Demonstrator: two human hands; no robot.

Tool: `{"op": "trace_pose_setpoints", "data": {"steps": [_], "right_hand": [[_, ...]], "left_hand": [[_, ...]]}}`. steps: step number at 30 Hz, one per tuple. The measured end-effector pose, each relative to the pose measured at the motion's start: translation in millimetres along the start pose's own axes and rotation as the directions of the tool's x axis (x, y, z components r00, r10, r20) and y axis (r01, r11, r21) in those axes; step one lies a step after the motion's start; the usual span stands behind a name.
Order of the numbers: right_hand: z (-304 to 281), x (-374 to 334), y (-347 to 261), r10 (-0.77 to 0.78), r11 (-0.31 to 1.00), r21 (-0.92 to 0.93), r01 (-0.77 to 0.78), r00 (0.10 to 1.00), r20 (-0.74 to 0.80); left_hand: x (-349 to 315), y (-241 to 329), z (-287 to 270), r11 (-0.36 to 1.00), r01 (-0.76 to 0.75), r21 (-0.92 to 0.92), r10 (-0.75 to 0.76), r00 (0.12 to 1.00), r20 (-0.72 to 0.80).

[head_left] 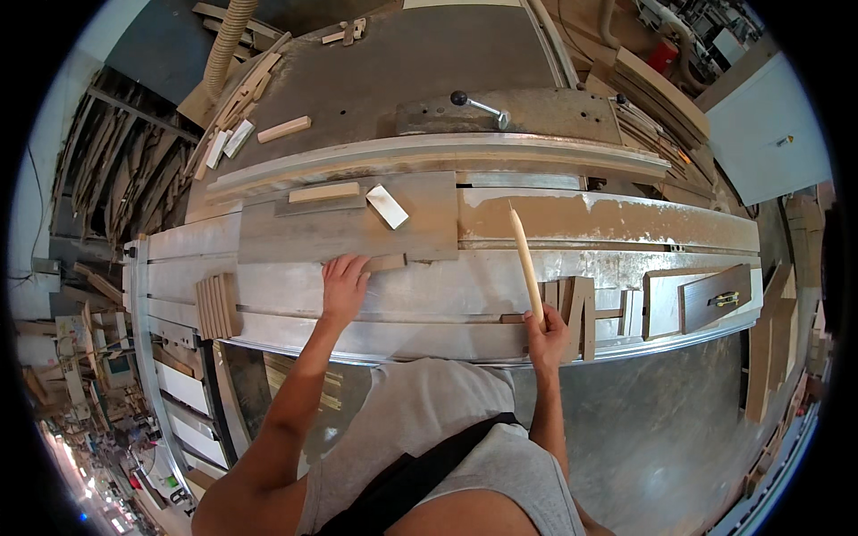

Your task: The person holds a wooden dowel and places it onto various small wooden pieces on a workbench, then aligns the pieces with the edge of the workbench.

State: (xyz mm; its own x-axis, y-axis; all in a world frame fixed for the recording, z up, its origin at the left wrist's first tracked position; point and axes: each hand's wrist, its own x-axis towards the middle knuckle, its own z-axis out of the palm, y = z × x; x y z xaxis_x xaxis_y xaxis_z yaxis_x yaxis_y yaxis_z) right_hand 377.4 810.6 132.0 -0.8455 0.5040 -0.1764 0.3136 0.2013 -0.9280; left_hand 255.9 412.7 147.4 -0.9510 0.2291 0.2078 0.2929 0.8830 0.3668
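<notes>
Pale wood: slim stick (525, 259), tapered to a point at the far end, held up over the near part of the metal table (447, 295). Right hand (547, 336) has thumb and fingers closed round its thick near end. Likely light, stiff, dry, not slippery; thin tip probably the fragile bit. Best hold looks to be the thick end, clear of the point.

Left hand (344, 286): fingers bent, on the left end of a small brown wood block (386, 263) at the near edge of a flat grey-brown panel (420, 223). Pinching or just resting, cannot tell; fingertips partly hidden. Block looks rigid, fairly light, easy to take by its long sides.

On the panel: pale wood strip (323, 192) and white-faced block (387, 206), apart. Stacked brown slats (216, 305) left of the left hand; upright brown pieces (585, 313) just beside the right; dark board (715, 297) further right. Beyond the panel, long fence (429, 159), then black-knobbed lever (483, 109).
</notes>
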Motion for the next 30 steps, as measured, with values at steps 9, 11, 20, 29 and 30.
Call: {"op": "trace_pose_setpoints", "data": {"steps": [9,11,20,29,30], "right_hand": [[-10,18,-47,0.001,0.996,-0.090,0.006,0.997,0.073],[-15,15,-46,-0.066,0.996,-0.065,0.069,0.997,0.051],[-21,-7,-14,-0.049,0.988,-0.146,0.043,0.998,-0.036],[44,40,-96,-0.281,0.851,-0.345,0.395,0.899,0.335],[55,49,-106,-0.354,0.802,-0.351,0.483,0.858,0.371]], "left_hand": [[143,62,48,0.988,-0.147,0.038,0.150,0.985,-0.090],[168,58,57,0.989,-0.108,0.099,0.117,0.989,-0.089],[127,35,55,0.995,0.103,0.013,-0.095,0.953,-0.288],[-84,-77,-5,0.793,0.609,-0.026,-0.509,0.638,-0.577],[-103,-86,-12,0.749,0.661,-0.030,-0.541,0.586,-0.603]]}}
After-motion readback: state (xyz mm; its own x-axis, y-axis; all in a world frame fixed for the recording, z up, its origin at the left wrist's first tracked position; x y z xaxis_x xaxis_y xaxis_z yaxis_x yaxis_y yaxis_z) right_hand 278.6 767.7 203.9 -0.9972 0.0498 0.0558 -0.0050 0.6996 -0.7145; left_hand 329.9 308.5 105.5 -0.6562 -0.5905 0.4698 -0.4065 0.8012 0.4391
